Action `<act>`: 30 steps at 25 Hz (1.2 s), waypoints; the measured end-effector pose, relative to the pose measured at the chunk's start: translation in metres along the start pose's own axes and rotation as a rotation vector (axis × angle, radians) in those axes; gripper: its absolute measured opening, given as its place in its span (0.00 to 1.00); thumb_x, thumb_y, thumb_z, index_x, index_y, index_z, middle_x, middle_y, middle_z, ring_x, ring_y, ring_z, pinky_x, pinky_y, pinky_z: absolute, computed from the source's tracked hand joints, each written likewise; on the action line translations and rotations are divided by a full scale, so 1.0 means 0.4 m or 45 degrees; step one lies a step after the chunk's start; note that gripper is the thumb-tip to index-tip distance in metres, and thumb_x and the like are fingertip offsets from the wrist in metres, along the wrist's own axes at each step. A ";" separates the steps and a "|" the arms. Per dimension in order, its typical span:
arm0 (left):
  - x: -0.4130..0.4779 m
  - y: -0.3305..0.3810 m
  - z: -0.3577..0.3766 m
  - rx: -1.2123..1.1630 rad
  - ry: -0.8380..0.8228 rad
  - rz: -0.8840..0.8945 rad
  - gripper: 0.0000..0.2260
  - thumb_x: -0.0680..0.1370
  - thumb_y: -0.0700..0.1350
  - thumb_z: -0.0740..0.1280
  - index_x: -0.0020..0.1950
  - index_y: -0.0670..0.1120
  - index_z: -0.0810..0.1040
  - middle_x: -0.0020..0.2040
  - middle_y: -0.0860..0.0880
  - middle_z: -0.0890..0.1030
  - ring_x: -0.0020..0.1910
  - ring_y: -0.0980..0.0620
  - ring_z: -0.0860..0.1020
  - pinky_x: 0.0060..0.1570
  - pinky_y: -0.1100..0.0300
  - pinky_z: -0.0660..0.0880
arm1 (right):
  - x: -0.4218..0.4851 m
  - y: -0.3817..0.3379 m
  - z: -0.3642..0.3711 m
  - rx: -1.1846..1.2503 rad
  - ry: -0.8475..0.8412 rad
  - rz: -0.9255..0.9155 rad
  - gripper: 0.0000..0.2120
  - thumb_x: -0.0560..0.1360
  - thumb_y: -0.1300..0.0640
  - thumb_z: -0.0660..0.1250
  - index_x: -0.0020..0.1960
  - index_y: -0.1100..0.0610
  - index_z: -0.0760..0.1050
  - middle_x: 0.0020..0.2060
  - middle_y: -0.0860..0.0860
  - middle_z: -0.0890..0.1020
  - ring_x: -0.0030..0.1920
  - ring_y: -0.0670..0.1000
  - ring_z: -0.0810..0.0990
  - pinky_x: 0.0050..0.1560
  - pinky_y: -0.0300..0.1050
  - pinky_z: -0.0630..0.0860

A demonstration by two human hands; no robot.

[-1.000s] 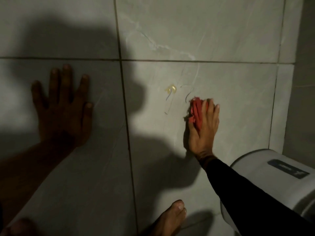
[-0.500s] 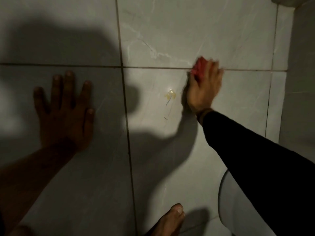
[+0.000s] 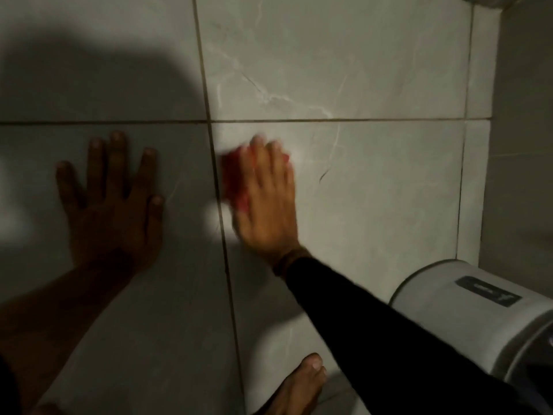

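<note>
While the left hand [image 3: 110,202] lies palm-down on the tile floor [image 3: 374,220], fingers spread wide and straight with nothing under them but tile, the right hand [image 3: 266,202] is on the next tile over, flat on top of the red cloth [image 3: 235,178]. That cloth sits just to the right of the vertical grout line [image 3: 224,250], a little below the horizontal grout line [image 3: 389,119]. It shows as a red patch along the left edge of the right hand, with a sliver more peeking out between and past the fingertips. The right fingers are stretched out long and close together, pressing the cloth down on the floor rather than bunching it up. The whole right hand is smeared with blur (the cloth too), so whether the thumb tucks around the cloth's edge is hard to say. A black sleeve [image 3: 389,333] covers the right arm up to the wrist and runs off toward the lower right; the left forearm [image 3: 59,319] is bare and sits in deep shadow. The two hands are near each other, not touching, with the vertical grout line between them. Down at the bottom edge, a bare foot [image 3: 299,387] rests on the floor, toes pointing forward, just left of the sleeve. At lower right sits a white rounded container [image 3: 478,324] with a dark label [image 3: 487,295] on it, close to the wall [image 3: 523,175].
</note>
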State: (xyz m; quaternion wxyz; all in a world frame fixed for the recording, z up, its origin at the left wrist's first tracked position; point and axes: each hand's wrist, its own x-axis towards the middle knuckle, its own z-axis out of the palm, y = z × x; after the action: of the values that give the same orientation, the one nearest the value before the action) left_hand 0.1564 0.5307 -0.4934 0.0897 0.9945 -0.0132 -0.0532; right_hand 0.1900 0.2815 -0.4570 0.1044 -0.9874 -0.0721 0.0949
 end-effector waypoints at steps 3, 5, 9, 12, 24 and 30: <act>-0.002 0.003 -0.010 -0.036 -0.028 -0.020 0.32 0.85 0.58 0.49 0.90 0.55 0.53 0.91 0.46 0.45 0.90 0.39 0.46 0.83 0.37 0.34 | -0.226 0.049 -0.020 -0.123 -0.305 -0.129 0.34 0.85 0.37 0.55 0.86 0.54 0.60 0.87 0.59 0.57 0.87 0.64 0.50 0.84 0.69 0.55; -0.006 0.013 -0.014 -0.049 -0.010 -0.013 0.32 0.85 0.58 0.50 0.90 0.54 0.54 0.91 0.45 0.46 0.90 0.38 0.47 0.82 0.36 0.36 | -0.203 0.162 -0.052 -0.027 -0.225 0.099 0.35 0.83 0.40 0.54 0.86 0.57 0.60 0.87 0.61 0.56 0.87 0.66 0.49 0.84 0.71 0.54; 0.000 0.004 -0.006 -0.046 -0.020 0.015 0.32 0.85 0.59 0.49 0.91 0.55 0.51 0.91 0.45 0.45 0.90 0.37 0.47 0.83 0.32 0.38 | -0.017 0.216 -0.061 0.019 0.028 0.312 0.37 0.83 0.42 0.57 0.87 0.58 0.56 0.88 0.59 0.54 0.88 0.65 0.47 0.87 0.65 0.48; -0.002 0.003 -0.008 -0.054 -0.034 -0.018 0.33 0.85 0.58 0.51 0.90 0.55 0.52 0.91 0.44 0.46 0.90 0.37 0.47 0.83 0.31 0.39 | -0.156 0.204 -0.073 0.024 -0.130 0.209 0.37 0.83 0.45 0.58 0.87 0.58 0.54 0.88 0.59 0.52 0.88 0.62 0.42 0.88 0.61 0.44; -0.003 0.005 -0.014 -0.023 -0.019 -0.006 0.33 0.85 0.57 0.52 0.90 0.55 0.50 0.91 0.46 0.43 0.89 0.45 0.40 0.82 0.31 0.40 | -0.229 0.127 -0.057 0.005 -0.183 0.116 0.37 0.83 0.39 0.54 0.86 0.58 0.57 0.87 0.60 0.55 0.88 0.65 0.48 0.87 0.66 0.49; -0.001 0.009 -0.020 0.006 -0.017 0.020 0.32 0.85 0.57 0.51 0.90 0.52 0.54 0.90 0.41 0.50 0.89 0.35 0.51 0.83 0.30 0.43 | 0.185 0.150 -0.108 -0.023 0.170 0.557 0.33 0.83 0.45 0.59 0.84 0.58 0.63 0.85 0.63 0.62 0.86 0.68 0.54 0.87 0.64 0.51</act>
State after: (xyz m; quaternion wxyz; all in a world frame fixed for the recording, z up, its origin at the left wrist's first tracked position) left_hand 0.1566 0.5285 -0.4848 0.0875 0.9942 -0.0218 -0.0593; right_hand 0.2782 0.2270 -0.4415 0.0769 -0.9845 0.1498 0.0489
